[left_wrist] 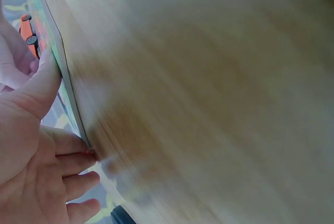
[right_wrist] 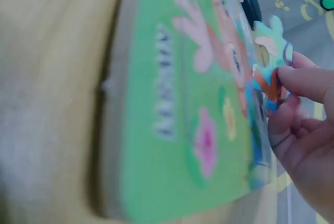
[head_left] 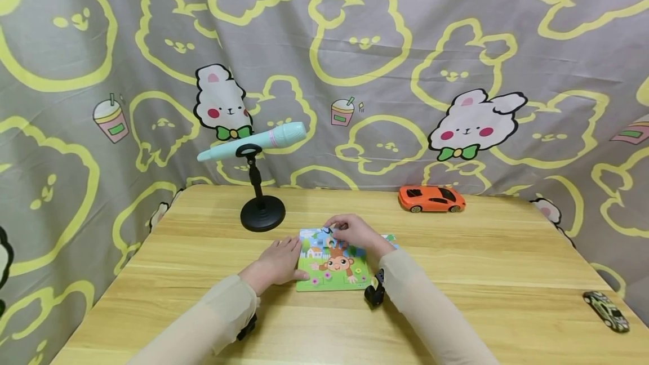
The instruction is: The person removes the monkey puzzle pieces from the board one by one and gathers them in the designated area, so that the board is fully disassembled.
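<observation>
A jigsaw puzzle board [head_left: 332,283] with a monkey on green grass lies flat at the middle of the table. My left hand [head_left: 276,261] rests at the board's left edge, its fingers fairly straight and its thumb on the board's near left corner. Over the board's upper part, my right hand [head_left: 357,232] pinches a puzzle piece [right_wrist: 272,44] between thumb and fingers. Blue, orange and pale green show on that piece, which is tilted up from the board. Part of the board's upper right is hidden by my right hand. A blue and green puzzle bit [head_left: 390,238] shows just beyond the right wrist.
A mint-green toy microphone [head_left: 284,135] sits on a black stand [head_left: 263,213] behind the board to the left. An orange toy car [head_left: 431,199] stands at the table's back right, and a camouflage toy car [head_left: 605,311] at the right edge. A patterned curtain [head_left: 365,100] hangs behind.
</observation>
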A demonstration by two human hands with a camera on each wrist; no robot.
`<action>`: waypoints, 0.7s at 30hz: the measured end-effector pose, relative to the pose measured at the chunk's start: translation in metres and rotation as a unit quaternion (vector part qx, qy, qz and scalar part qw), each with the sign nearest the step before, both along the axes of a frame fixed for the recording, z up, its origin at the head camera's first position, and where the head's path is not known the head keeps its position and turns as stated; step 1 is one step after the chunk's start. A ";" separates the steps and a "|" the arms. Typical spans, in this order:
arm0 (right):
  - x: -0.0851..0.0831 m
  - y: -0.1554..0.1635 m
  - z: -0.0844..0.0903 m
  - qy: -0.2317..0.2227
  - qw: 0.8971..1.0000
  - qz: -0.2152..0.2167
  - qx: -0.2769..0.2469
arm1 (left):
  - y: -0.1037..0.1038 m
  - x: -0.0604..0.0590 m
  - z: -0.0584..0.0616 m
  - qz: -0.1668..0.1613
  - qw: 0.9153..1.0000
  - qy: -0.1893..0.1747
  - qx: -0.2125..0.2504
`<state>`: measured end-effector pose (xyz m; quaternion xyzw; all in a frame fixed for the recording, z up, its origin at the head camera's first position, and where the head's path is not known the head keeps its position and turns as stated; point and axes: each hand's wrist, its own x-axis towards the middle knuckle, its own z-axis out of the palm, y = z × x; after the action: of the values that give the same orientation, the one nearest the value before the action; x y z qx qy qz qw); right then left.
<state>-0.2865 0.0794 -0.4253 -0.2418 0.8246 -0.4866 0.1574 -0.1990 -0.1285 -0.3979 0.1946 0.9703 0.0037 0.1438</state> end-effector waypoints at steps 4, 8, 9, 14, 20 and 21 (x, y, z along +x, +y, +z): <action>0.001 0.007 0.008 -0.008 1.000 -0.014 -0.022 | 0.000 0.001 0.000 -0.002 1.000 0.002 0.002; 0.004 0.020 0.019 -0.015 0.999 -0.037 -0.024 | -0.001 0.000 -0.002 -0.002 1.000 0.004 0.001; 0.005 0.025 0.020 -0.019 0.999 -0.040 -0.028 | -0.001 0.000 -0.002 -0.002 1.000 0.004 0.001; 0.009 0.057 0.025 -0.033 0.997 -0.051 -0.038 | -0.001 0.001 0.001 -0.003 1.000 0.004 0.000; 0.014 0.105 0.029 -0.009 0.997 -0.069 -0.024 | -0.001 0.002 0.003 -0.007 1.000 -0.002 -0.005; 0.014 0.113 0.030 -0.001 0.997 -0.076 -0.018 | -0.001 0.002 0.003 -0.006 1.000 -0.002 -0.004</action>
<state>-0.2721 0.1920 -0.3956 -0.1811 0.8315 -0.5121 0.1161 -0.1974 -0.1295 -0.3953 0.1998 0.9687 -0.0010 0.1470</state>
